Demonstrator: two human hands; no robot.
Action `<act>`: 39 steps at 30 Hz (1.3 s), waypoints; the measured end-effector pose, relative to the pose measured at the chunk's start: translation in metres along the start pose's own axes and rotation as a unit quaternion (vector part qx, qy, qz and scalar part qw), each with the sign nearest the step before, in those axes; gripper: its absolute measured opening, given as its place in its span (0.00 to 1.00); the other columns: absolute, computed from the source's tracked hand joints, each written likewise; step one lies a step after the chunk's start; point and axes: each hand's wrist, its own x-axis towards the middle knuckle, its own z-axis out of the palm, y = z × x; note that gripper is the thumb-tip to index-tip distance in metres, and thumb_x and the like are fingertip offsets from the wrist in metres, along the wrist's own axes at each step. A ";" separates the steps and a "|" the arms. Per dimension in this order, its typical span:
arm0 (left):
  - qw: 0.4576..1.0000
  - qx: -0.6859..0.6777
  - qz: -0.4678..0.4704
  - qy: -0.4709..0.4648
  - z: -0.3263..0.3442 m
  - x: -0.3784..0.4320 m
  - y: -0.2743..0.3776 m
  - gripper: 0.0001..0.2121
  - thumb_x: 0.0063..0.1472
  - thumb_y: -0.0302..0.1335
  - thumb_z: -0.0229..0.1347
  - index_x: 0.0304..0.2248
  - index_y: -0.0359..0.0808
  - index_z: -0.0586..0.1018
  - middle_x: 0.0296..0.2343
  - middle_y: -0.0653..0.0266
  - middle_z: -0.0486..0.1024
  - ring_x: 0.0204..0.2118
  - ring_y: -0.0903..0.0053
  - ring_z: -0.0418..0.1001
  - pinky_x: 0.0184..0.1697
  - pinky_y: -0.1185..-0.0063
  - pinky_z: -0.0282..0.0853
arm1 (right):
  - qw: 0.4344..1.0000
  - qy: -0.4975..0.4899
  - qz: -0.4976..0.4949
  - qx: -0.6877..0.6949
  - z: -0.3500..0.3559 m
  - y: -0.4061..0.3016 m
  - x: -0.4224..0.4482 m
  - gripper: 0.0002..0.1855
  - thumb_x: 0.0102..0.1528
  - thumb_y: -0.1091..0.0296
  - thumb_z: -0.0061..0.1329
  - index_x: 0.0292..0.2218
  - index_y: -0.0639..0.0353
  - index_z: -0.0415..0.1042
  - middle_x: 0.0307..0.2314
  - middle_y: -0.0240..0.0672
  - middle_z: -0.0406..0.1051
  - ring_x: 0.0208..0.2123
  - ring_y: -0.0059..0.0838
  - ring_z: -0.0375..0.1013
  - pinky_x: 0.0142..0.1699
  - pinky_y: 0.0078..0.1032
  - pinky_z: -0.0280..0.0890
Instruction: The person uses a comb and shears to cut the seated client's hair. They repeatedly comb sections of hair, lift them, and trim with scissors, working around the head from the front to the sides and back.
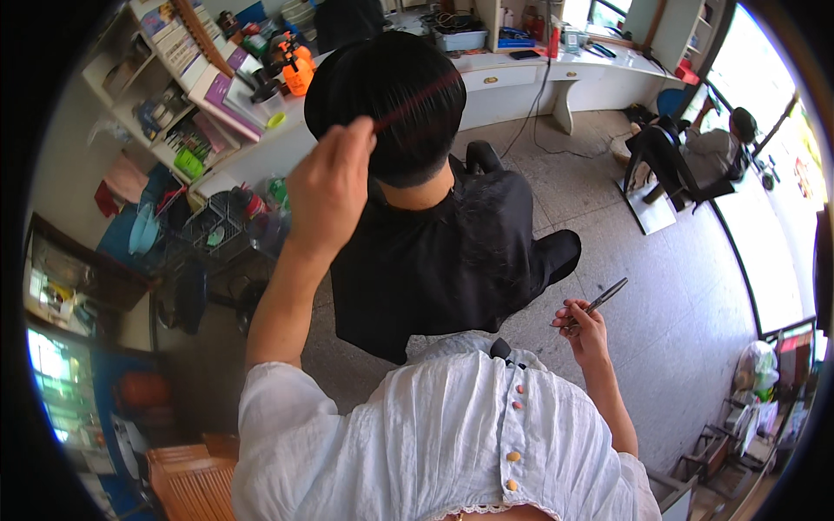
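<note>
A seated person with short black hair has their back to me, wrapped in a black cape with cut hair scattered on it. My left hand is raised at the left side of the head, its fingers closed on a thin reddish comb, blurred, which lies across the back of the hair. Lower right, away from the head, my right hand holds a pair of metal hair scissors, the closed blades pointing up and to the right.
A white counter runs beyond the seated person, with orange spray bottles, tools and cables. A wire rack stands at left. Another person sits in a chair at the right. A cord trails on the tiled floor.
</note>
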 end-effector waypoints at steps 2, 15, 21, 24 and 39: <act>0.998 0.034 -0.044 0.003 0.009 0.021 0.006 0.07 0.58 0.24 0.50 0.36 0.36 0.71 0.26 0.59 0.72 0.27 0.63 0.72 0.27 0.74 0.68 | 1.000 -0.023 0.007 -0.011 -0.017 -0.015 0.012 0.06 0.58 0.68 0.39 0.35 0.59 0.65 0.25 0.35 0.72 0.24 0.24 0.73 0.26 0.17 0.63; 0.994 0.088 -0.068 -0.016 -0.002 0.011 0.039 0.05 0.53 0.24 0.52 0.31 0.38 0.72 0.22 0.63 0.71 0.27 0.66 0.72 0.28 0.72 0.67 | 0.992 -0.074 0.091 -0.038 -0.103 -0.057 0.079 0.07 0.57 0.67 0.39 0.36 0.59 0.66 0.25 0.34 0.72 0.25 0.27 0.73 0.25 0.19 0.61; 0.985 -0.008 -0.162 -0.064 0.007 -0.007 0.013 0.08 0.55 0.25 0.52 0.36 0.36 0.74 0.30 0.58 0.75 0.31 0.66 0.73 0.34 0.75 0.68 | 0.982 -0.147 0.118 -0.024 -0.085 -0.053 0.103 0.08 0.57 0.68 0.38 0.37 0.60 0.66 0.26 0.36 0.72 0.26 0.28 0.74 0.26 0.19 0.61; 0.950 0.051 -0.029 -0.305 0.020 -0.057 0.041 0.08 0.50 0.25 0.54 0.33 0.37 0.74 0.24 0.64 0.70 0.33 0.71 0.70 0.37 0.74 0.65 | 0.976 -0.167 0.140 -0.030 -0.080 -0.047 0.105 0.09 0.57 0.67 0.40 0.38 0.61 0.65 0.28 0.38 0.72 0.28 0.30 0.74 0.30 0.22 0.65; 0.935 -0.251 -0.248 0.032 0.045 -0.068 -0.024 0.06 0.56 0.23 0.52 0.33 0.32 0.71 0.25 0.58 0.71 0.27 0.69 0.71 0.30 0.79 0.65 | 0.934 -0.351 0.049 -0.033 0.078 -0.067 0.037 0.20 0.48 0.87 0.38 0.44 0.65 0.62 0.40 0.45 0.68 0.44 0.41 0.69 0.51 0.30 0.64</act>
